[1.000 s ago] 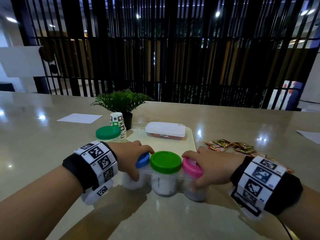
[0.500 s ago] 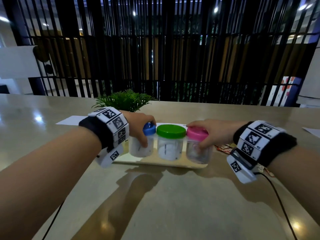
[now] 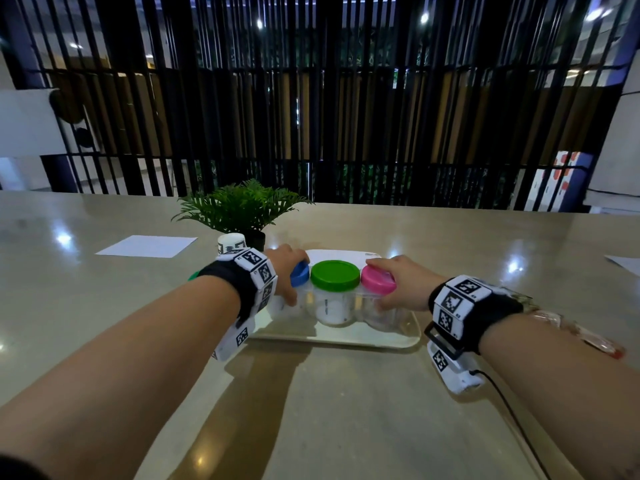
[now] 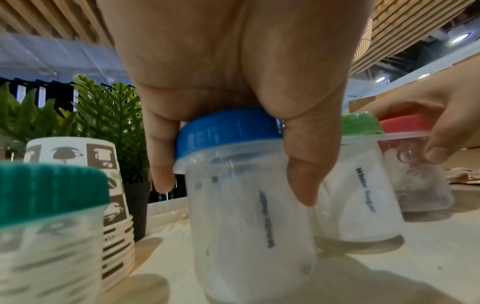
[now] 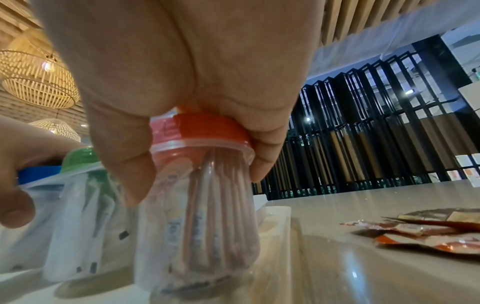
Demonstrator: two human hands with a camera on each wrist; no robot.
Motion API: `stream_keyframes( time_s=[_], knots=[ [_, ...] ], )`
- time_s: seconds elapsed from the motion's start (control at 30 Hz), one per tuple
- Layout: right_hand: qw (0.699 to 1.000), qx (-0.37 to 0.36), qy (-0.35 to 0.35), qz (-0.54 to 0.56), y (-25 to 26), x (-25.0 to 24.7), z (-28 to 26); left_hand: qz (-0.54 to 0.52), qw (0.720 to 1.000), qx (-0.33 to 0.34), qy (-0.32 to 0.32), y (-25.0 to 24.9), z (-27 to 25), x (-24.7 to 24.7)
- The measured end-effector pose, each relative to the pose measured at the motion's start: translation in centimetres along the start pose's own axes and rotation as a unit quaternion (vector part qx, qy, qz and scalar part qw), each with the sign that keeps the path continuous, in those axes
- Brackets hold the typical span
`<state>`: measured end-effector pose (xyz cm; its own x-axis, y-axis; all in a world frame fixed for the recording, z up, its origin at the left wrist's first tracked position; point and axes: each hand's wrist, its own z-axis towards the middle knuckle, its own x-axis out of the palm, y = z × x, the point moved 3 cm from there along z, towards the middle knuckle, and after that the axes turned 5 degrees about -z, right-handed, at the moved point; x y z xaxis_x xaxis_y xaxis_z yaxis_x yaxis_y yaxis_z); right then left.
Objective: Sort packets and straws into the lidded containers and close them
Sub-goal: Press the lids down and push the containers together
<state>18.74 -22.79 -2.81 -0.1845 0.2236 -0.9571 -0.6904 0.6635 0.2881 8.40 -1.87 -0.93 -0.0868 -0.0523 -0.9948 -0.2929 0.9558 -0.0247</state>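
Three clear jars stand pressed in a row on the front part of a pale tray (image 3: 346,339). My left hand (image 3: 289,282) grips the blue-lidded jar (image 3: 300,274) from above, thumb and fingers down its sides (image 4: 249,216). My right hand (image 3: 394,285) grips the pink-lidded jar (image 3: 377,280), which holds straws (image 5: 221,205) and leans a little. The green-lidded jar (image 3: 335,275), labelled white sugar (image 4: 361,205), is squeezed between them. Loose red and brown packets (image 5: 428,232) lie on the table to the right of the tray.
Behind the jars a white lidded box (image 3: 343,254) lies on the tray. A small potted plant (image 3: 242,209), a stack of paper cups (image 3: 230,244) and a dark-green-lidded jar (image 4: 49,226) stand at the left. A paper sheet (image 3: 145,245) lies far left.
Both hands have carried the three jars together away from me, from the bare table in front of the tray onto the tray's front part. The grips are unchanged.
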Motion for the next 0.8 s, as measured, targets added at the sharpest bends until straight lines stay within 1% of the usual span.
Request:
stream_keyframes(
  time_s=[0.4,0.63,0.8],
  knots=[
    [1.000,0.007,0.016,-0.001,-0.5,1.1,0.4,-0.004,1.000,0.002,-0.005,0.5,0.7,1.5],
    [0.999,-0.001,0.014,-0.047,-0.5,1.2,0.4,-0.005,1.000,-0.001,-0.011,0.5,0.7,1.9],
    [0.996,0.002,0.018,-0.091,-0.4,1.2,0.5,0.023,1.000,-0.009,-0.005,0.4,0.2,2.2]
  ],
)
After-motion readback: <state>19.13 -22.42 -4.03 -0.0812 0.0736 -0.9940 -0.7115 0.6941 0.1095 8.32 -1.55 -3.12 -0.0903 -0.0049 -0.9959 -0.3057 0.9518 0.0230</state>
